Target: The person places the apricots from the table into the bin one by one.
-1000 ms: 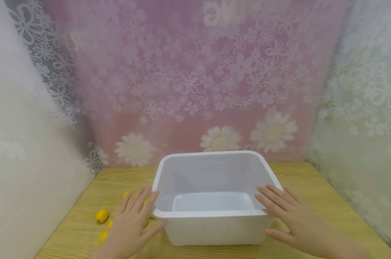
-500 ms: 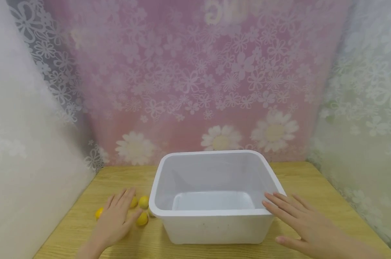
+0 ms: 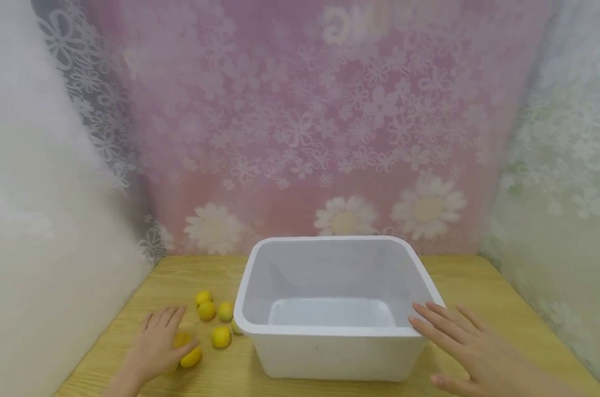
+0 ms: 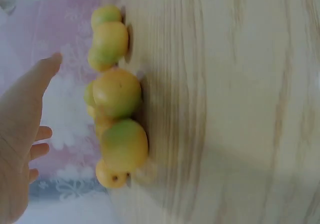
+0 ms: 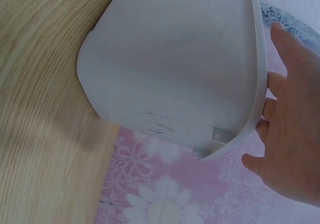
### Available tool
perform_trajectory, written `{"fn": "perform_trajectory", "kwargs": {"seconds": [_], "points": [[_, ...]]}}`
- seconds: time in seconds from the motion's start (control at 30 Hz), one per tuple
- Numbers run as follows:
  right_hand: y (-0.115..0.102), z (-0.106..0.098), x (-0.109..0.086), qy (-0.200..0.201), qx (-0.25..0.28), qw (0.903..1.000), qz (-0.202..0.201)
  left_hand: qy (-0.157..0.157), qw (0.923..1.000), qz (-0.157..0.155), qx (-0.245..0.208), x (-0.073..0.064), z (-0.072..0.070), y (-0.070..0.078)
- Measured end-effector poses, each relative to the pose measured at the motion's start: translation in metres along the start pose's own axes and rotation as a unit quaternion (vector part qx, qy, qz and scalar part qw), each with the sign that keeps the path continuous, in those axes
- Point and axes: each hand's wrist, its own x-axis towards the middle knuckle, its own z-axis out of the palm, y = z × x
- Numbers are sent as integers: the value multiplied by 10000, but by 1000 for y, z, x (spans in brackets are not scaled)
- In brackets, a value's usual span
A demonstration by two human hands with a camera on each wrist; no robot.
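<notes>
A deep white plastic tub (image 3: 337, 353) stands on the wooden table with nothing inside it. My right hand (image 3: 471, 347) is at its right rim; the right wrist view has the fingers (image 5: 270, 109) along the rim and the thumb apart. Several small round yellow fruits (image 3: 221, 336) lie left of the tub, some tinged green in the left wrist view. My left hand (image 3: 153, 344) hovers over the nearer fruits, partly hiding them from the head camera. Its fingers are loosely extended, and the left wrist view shows the thumb (image 4: 42, 74) apart from the fruits (image 4: 125, 146).
The pale wooden table (image 3: 478, 286) reaches back to a pink flower-patterned sheet (image 3: 300, 138). Whitish sheets hang along the left (image 3: 57, 248) and right (image 3: 563, 220) sides. One fruit (image 3: 236, 326) lies against or partly behind the tub's left side.
My left hand has left the tub's left rim and moved left and nearer over the fruits, uncovering several by the tub. My right hand has shifted slightly right along the rim.
</notes>
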Motion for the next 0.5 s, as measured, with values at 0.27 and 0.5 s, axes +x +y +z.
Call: {"fn": "perform_trajectory", "kwargs": {"seconds": [0.27, 0.5], "points": [[0, 1, -3, -14, 134, 9999, 34, -571, 9964, -616, 99, -7, 3, -32], [0, 2, -2, -45, 131, 9999, 88, -618, 9949, -683, 406, -13, 6, -53]]}}
